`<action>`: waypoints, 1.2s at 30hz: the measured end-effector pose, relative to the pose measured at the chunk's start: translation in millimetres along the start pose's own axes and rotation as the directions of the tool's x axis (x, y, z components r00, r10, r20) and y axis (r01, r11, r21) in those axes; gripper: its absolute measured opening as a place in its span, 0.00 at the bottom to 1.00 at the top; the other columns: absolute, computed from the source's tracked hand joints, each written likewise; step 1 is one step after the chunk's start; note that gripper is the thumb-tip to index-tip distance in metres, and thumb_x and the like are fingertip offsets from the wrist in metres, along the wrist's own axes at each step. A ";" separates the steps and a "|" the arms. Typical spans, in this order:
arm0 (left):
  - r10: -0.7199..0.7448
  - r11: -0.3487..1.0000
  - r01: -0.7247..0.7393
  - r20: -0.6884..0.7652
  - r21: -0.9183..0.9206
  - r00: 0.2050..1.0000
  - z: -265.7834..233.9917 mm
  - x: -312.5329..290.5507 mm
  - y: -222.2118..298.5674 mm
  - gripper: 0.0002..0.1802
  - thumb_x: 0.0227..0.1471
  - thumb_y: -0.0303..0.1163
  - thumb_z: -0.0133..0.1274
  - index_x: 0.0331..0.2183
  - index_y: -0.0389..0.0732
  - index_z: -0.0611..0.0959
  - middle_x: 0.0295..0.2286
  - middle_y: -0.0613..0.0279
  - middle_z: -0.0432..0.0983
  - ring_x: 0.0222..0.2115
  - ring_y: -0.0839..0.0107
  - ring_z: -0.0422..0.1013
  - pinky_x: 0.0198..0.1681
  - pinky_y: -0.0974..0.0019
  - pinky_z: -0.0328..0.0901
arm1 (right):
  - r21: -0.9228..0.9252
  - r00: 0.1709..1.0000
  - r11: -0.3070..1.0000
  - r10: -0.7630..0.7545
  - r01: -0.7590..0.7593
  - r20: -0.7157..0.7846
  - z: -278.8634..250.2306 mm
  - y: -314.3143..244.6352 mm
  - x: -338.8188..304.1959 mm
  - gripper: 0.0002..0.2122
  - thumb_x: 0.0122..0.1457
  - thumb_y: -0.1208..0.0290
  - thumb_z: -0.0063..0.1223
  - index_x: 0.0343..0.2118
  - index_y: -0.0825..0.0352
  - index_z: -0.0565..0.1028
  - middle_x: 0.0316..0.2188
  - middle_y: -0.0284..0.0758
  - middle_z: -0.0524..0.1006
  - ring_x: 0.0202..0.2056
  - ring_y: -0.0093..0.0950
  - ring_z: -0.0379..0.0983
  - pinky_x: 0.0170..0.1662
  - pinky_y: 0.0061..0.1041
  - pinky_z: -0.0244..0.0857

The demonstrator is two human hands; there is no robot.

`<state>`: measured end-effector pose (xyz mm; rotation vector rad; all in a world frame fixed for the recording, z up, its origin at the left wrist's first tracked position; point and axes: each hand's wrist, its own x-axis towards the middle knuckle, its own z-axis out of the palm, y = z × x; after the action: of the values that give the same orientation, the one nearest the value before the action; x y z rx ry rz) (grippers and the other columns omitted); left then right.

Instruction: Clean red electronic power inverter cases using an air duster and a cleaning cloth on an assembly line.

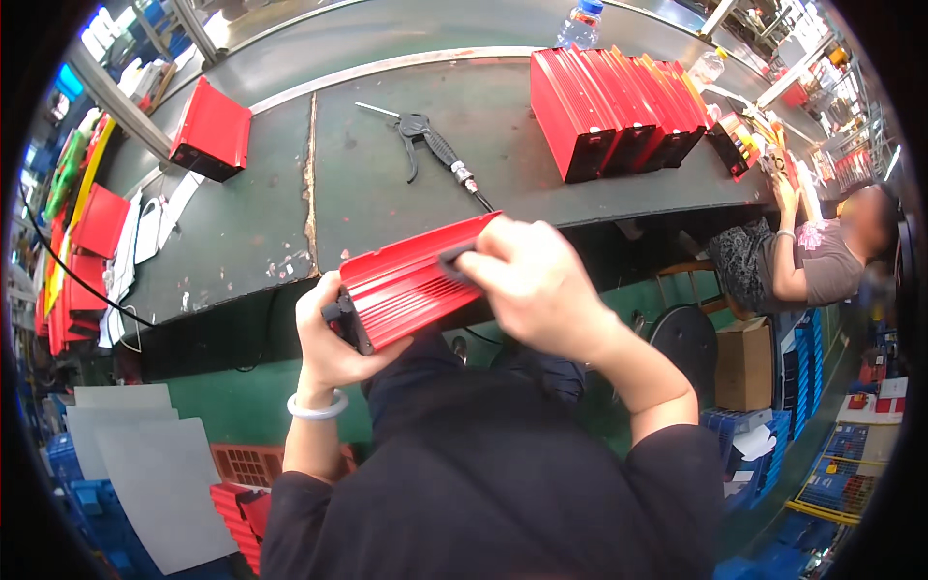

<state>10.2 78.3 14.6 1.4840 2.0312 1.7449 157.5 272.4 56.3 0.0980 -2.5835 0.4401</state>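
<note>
Just in front of the bench edge, my left hand (327,340) grips a red ribbed metal housing (411,285) by its left end, where a black end panel shows. The housing is tilted, its right end higher. My right hand (546,285) is closed in a pinch on a small dark piece (454,263) against the ribbed face; its exact kind is too blurred to tell. Past the housing, a black air blow gun (432,143) with a thin metal nozzle lies on the bench (377,203).
Several red housings (604,111) stand in a row at the back right, and one more (213,133) sits at the left. Behind the row is a water bottle (580,24). A co-worker (817,251) sits at the right, near a cardboard box (744,362) and a round stool (684,343).
</note>
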 end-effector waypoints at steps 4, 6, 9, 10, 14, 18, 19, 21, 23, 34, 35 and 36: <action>-0.106 0.993 0.103 -0.031 -0.063 0.994 -9.6 -10.9 -5.6 0.36 0.24 0.33 0.71 0.40 0.30 0.76 0.31 0.57 0.76 0.32 0.71 0.74 0.40 0.70 0.67 | 0.018 0.980 0.981 0.194 -0.194 -0.033 -12.9 33.1 -4.1 0.08 0.43 0.84 0.48 0.28 0.70 0.74 0.28 0.38 0.69 0.29 0.37 0.69 0.35 0.29 0.63; -0.085 0.994 0.077 -0.099 -0.083 0.991 -9.6 -17.9 -11.0 0.38 0.25 0.32 0.71 0.41 0.29 0.74 0.32 0.56 0.76 0.33 0.71 0.74 0.40 0.70 0.67 | 0.231 0.946 0.928 0.316 -0.291 -0.079 -17.6 34.9 -2.7 0.07 0.48 0.86 0.46 0.31 0.74 0.72 0.29 0.38 0.69 0.30 0.31 0.68 0.36 0.21 0.62; -0.096 0.985 0.080 -0.102 -0.154 0.990 -12.9 -15.7 -10.8 0.42 0.26 0.29 0.71 0.45 0.27 0.71 0.36 0.55 0.76 0.37 0.71 0.74 0.42 0.69 0.68 | 0.520 0.877 0.808 0.434 -0.276 -0.208 -17.5 47.0 -8.1 0.04 0.56 0.82 0.48 0.34 0.75 0.72 0.27 0.32 0.68 0.29 0.20 0.66 0.34 0.19 0.61; -0.125 0.968 0.103 -0.085 -0.227 0.988 -13.0 -13.8 -9.3 0.41 0.26 0.28 0.71 0.46 0.28 0.71 0.37 0.55 0.75 0.38 0.70 0.74 0.43 0.68 0.68 | 0.617 0.843 0.728 0.504 -0.298 -0.187 -14.7 45.0 -10.1 0.04 0.57 0.82 0.49 0.35 0.74 0.73 0.27 0.30 0.69 0.29 0.17 0.65 0.34 0.17 0.61; -0.127 0.953 0.099 -0.080 -0.287 0.989 -13.3 -13.3 -9.3 0.41 0.28 0.26 0.70 0.47 0.28 0.71 0.39 0.55 0.75 0.40 0.69 0.73 0.46 0.66 0.68 | 0.513 0.840 0.805 0.476 -0.297 -0.260 -11.0 26.2 -8.2 0.03 0.54 0.82 0.54 0.31 0.73 0.75 0.26 0.30 0.71 0.27 0.15 0.66 0.30 0.14 0.59; -0.134 0.948 0.101 -0.090 -0.303 0.987 -7.1 -7.8 -6.0 0.40 0.29 0.26 0.69 0.47 0.28 0.71 0.39 0.55 0.75 0.41 0.69 0.73 0.46 0.66 0.68 | 0.291 0.954 0.949 0.195 -0.124 -0.228 4.5 -1.3 -2.3 0.06 0.46 0.82 0.58 0.30 0.71 0.77 0.29 0.41 0.75 0.30 0.36 0.74 0.34 0.28 0.68; -0.156 0.949 0.129 -0.073 -0.289 0.985 -5.1 -3.7 -0.2 0.38 0.28 0.27 0.69 0.45 0.28 0.73 0.38 0.55 0.75 0.40 0.69 0.73 0.45 0.67 0.68 | 0.248 0.959 0.968 0.092 -0.024 -0.267 12.2 -10.3 -0.3 0.07 0.46 0.80 0.58 0.31 0.69 0.77 0.29 0.40 0.75 0.31 0.37 0.74 0.35 0.30 0.69; -0.123 0.964 0.094 -0.101 -0.250 0.987 6.2 -0.4 -1.3 0.34 0.26 0.28 0.69 0.40 0.29 0.76 0.34 0.56 0.77 0.35 0.72 0.74 0.42 0.69 0.67 | 0.229 0.970 0.969 -0.036 0.092 -0.240 25.7 -32.6 7.5 0.09 0.45 0.75 0.59 0.32 0.67 0.77 0.32 0.38 0.75 0.33 0.37 0.74 0.37 0.31 0.69; -0.147 0.968 0.126 -0.081 -0.215 0.986 9.2 -2.7 -3.5 0.31 0.27 0.29 0.68 0.38 0.30 0.75 0.29 0.60 0.76 0.32 0.76 0.72 0.39 0.71 0.67 | 0.250 0.963 0.961 -0.051 0.120 -0.266 40.1 -48.7 15.5 0.15 0.45 0.75 0.59 0.38 0.68 0.77 0.36 0.39 0.74 0.36 0.36 0.73 0.38 0.32 0.67; -0.145 0.963 0.096 -0.181 -0.251 0.973 5.8 -7.0 4.0 0.31 0.30 0.26 0.67 0.40 0.30 0.75 0.33 0.57 0.77 0.36 0.70 0.74 0.43 0.68 0.68 | -0.097 0.966 0.993 0.041 -0.068 -0.254 43.9 -30.4 5.1 0.18 0.52 0.67 0.55 0.46 0.67 0.76 0.47 0.33 0.75 0.41 0.31 0.67 0.45 0.30 0.56; -0.190 0.954 0.143 -0.164 -0.263 0.968 11.3 -4.8 7.2 0.30 0.30 0.27 0.67 0.40 0.29 0.76 0.33 0.57 0.77 0.36 0.72 0.74 0.43 0.69 0.68 | -0.077 0.964 0.997 0.002 -0.023 -0.266 45.8 -40.4 6.8 0.17 0.52 0.68 0.55 0.46 0.67 0.76 0.47 0.32 0.75 0.44 0.31 0.67 0.47 0.30 0.54; -0.141 0.952 0.092 -0.151 -0.291 0.978 15.5 -1.1 4.2 0.31 0.30 0.29 0.68 0.40 0.30 0.75 0.33 0.57 0.77 0.35 0.74 0.73 0.42 0.69 0.68 | -0.053 0.960 0.998 -0.035 0.021 -0.277 46.3 -50.5 8.1 0.17 0.52 0.68 0.55 0.46 0.66 0.76 0.48 0.32 0.75 0.46 0.31 0.67 0.49 0.30 0.52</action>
<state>22.7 88.2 12.0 1.1416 1.7983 2.0698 136.1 209.6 37.3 0.0508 -2.3116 0.3522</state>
